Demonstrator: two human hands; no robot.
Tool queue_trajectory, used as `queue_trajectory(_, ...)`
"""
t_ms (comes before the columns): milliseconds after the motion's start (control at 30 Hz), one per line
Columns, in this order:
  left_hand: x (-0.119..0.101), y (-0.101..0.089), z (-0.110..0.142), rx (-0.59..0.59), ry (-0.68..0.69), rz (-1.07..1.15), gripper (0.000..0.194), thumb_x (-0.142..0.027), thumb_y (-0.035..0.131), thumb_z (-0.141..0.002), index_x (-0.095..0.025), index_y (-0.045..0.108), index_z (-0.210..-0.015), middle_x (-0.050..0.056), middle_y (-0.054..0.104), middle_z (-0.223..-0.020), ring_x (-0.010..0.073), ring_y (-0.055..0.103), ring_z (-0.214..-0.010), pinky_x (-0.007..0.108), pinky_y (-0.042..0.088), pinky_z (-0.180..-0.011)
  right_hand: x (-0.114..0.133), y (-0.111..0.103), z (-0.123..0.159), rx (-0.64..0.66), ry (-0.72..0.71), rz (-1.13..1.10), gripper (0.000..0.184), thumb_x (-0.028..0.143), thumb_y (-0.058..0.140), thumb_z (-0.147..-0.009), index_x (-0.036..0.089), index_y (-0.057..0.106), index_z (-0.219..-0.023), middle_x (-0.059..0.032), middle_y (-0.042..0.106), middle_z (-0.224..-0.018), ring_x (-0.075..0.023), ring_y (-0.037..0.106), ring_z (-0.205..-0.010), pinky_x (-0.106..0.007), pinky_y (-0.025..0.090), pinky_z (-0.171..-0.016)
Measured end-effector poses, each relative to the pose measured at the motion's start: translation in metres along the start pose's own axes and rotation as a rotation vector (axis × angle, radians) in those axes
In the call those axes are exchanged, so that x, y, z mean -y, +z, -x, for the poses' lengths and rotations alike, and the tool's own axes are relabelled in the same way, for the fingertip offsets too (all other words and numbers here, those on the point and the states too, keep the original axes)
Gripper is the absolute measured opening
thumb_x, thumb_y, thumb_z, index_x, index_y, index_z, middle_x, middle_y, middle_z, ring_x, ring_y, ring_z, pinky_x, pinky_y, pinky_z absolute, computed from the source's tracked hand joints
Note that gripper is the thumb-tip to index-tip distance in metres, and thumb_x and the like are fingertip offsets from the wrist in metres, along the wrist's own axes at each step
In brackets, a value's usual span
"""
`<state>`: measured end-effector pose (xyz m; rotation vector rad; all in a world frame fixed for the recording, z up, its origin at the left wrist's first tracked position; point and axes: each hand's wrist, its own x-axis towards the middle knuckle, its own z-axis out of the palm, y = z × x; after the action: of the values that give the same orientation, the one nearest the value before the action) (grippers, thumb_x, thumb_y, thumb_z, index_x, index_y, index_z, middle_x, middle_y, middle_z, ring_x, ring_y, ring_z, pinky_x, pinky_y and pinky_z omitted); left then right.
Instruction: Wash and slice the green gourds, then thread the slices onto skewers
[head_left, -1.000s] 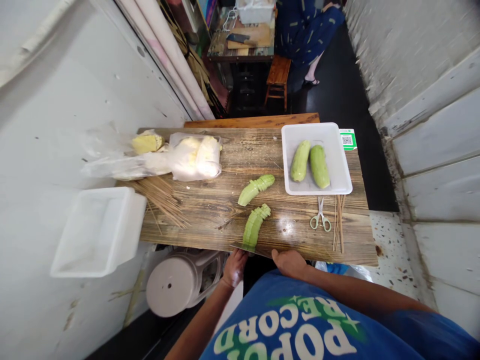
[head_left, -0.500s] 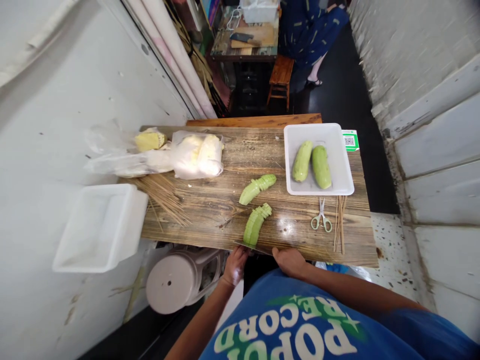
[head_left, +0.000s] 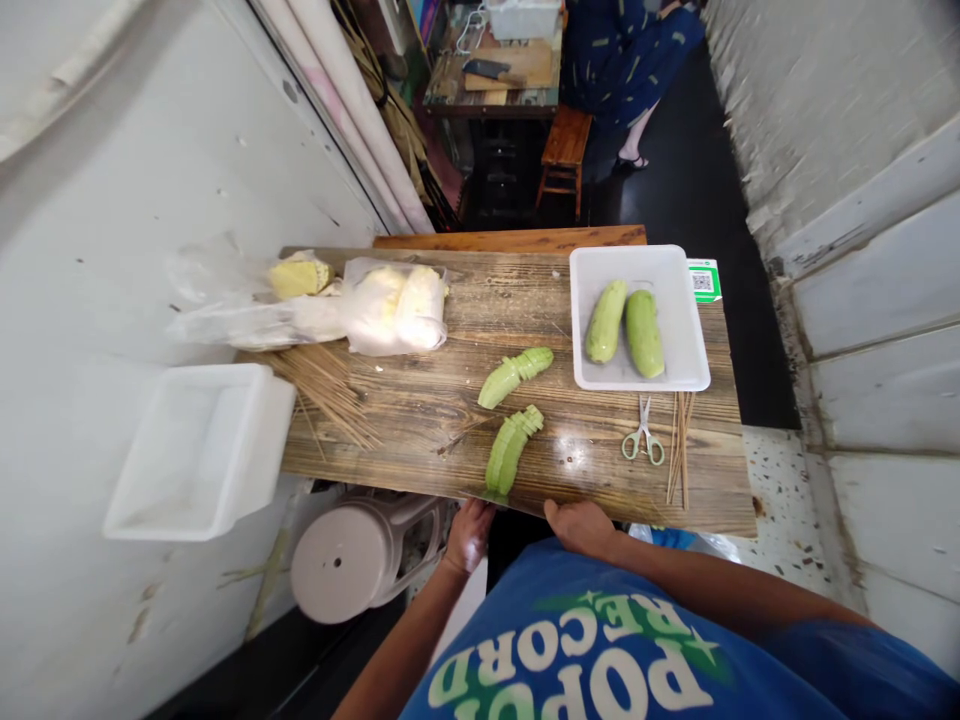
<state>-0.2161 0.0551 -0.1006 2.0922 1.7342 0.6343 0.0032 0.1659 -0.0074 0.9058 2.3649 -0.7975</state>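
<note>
My right hand (head_left: 581,527) is closed at the table's front edge, gripping a knife (head_left: 517,505) whose thin blade lies level and points left. My left hand (head_left: 471,530) is at the blade's far end, fingers curled by the table edge; what they hold is hidden. Just beyond the blade lies a partly sliced zucchini half (head_left: 510,455), its near end close to the blade. Another sliced zucchini half (head_left: 516,377) rests farther back. Two whole peeled-looking zucchinis, one left (head_left: 606,322) and one right (head_left: 644,334), lie in a white tray (head_left: 701,350).
Green-handled scissors (head_left: 642,440) and several skewers (head_left: 681,450) lie at the right. More skewers (head_left: 330,395), bagged food (head_left: 397,308) and a white bin (head_left: 195,450) are at the left. A pink stool (head_left: 341,565) stands below. Beyond the table is a seated person's leg (head_left: 637,135).
The blade has dipped slightly toward the table's front edge, and its tip shows less clearly. Both hands stay nearly in place. The zucchini pieces have not visibly moved.
</note>
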Motion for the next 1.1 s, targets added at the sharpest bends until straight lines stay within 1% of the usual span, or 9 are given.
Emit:
queue_trajectory(100,0.0,0.0,0.0,-0.016,0.004,-0.001,0.036,-0.025,0.032,-0.092,-0.014,0.066,-0.097,0.01,0.063,-0.094,0.0215,0.055,-0.09,0.033,0.048,-0.079,0.0,-0.001,0.0,0.017,-0.034,0.007,0.022,0.009,0.042,-0.084,0.011,0.056,-0.101,-0.0153,0.071,-0.083,-0.0225,0.069,-0.077,-0.026,0.049,-0.065)
queue_trajectory(300,0.0,-0.001,0.001,-0.002,-0.006,0.04,0.046,-0.032,0.023,-0.094,-0.016,0.066,-0.1,0.011,0.062,-0.099,0.0218,0.055,-0.093,0.033,0.049,-0.077,-0.001,-0.002,0.0,0.037,-0.055,0.018,0.023,0.008,0.039,-0.085,0.012,0.054,-0.103,-0.0153,0.071,-0.084,-0.0223,0.069,-0.079,-0.026,0.049,-0.066)
queue_trajectory(400,0.0,-0.002,0.001,-0.001,-0.013,0.046,0.048,-0.032,0.022,-0.094,-0.015,0.066,-0.1,0.012,0.062,-0.098,0.0228,0.054,-0.093,0.034,0.049,-0.077,-0.001,-0.001,-0.001,0.042,-0.055,0.021,0.024,0.008,0.039,-0.085,0.011,0.054,-0.103,-0.0158,0.071,-0.084,-0.0228,0.069,-0.079,-0.027,0.05,-0.066)
queue_trajectory(467,0.0,-0.001,0.001,-0.004,0.008,0.057,0.051,-0.034,0.019,-0.094,-0.013,0.065,-0.103,0.013,0.061,-0.101,0.0235,0.054,-0.095,0.035,0.049,-0.078,-0.002,0.001,-0.002,0.045,-0.053,0.022,0.024,0.008,0.039,-0.085,0.012,0.053,-0.104,-0.0158,0.071,-0.084,-0.0231,0.069,-0.079,-0.028,0.05,-0.066)
queue_trajectory(533,0.0,-0.001,0.0,-0.012,0.028,0.054,0.049,-0.033,0.02,-0.094,-0.013,0.063,-0.106,0.013,0.061,-0.103,0.0234,0.053,-0.098,0.035,0.048,-0.081,-0.002,0.002,-0.003,0.047,-0.052,0.022,0.024,0.008,0.039,-0.085,0.012,0.053,-0.103,-0.0162,0.071,-0.084,-0.0237,0.069,-0.079,-0.028,0.05,-0.065)
queue_trajectory(633,0.001,0.0,0.0,-0.014,0.021,0.034,0.04,-0.028,0.028,-0.093,-0.015,0.063,-0.109,0.011,0.061,-0.104,0.0223,0.053,-0.1,0.035,0.048,-0.084,-0.002,0.004,-0.004,0.052,-0.045,0.021,0.023,0.008,0.039,-0.085,0.011,0.053,-0.102,-0.0172,0.071,-0.083,-0.0247,0.069,-0.078,-0.03,0.05,-0.064)
queue_trajectory(767,0.0,-0.001,-0.002,-0.007,0.008,0.03,0.035,-0.022,0.032,-0.092,-0.017,0.062,-0.109,0.011,0.063,-0.105,0.0222,0.055,-0.101,0.034,0.049,-0.084,-0.001,0.007,-0.007,0.062,-0.029,0.018,0.021,0.008,0.039,-0.085,0.011,0.053,-0.101,-0.0173,0.071,-0.081,-0.0243,0.07,-0.076,-0.03,0.05,-0.065)
queue_trajectory(967,-0.005,-0.007,-0.005,0.028,-0.013,0.031,0.037,-0.021,0.031,-0.092,-0.018,0.061,-0.112,0.011,0.063,-0.107,0.0238,0.056,-0.101,0.037,0.049,-0.086,-0.005,0.006,-0.01,0.06,-0.027,0.021,0.021,0.008,0.04,-0.085,0.009,0.052,-0.102,-0.0181,0.07,-0.081,-0.0226,0.069,-0.076,-0.028,0.05,-0.066)
queue_trajectory(1100,-0.01,-0.01,-0.01,0.017,-0.006,0.055,0.038,-0.021,0.029,-0.092,-0.016,0.061,-0.11,0.012,0.062,-0.107,0.0234,0.056,-0.1,0.036,0.049,-0.087,-0.007,-0.002,-0.007,0.032,-0.057,0.018,0.019,0.013,0.041,-0.088,0.01,0.053,-0.101,-0.0149,0.071,-0.079,-0.0226,0.069,-0.075,-0.027,0.049,-0.063)
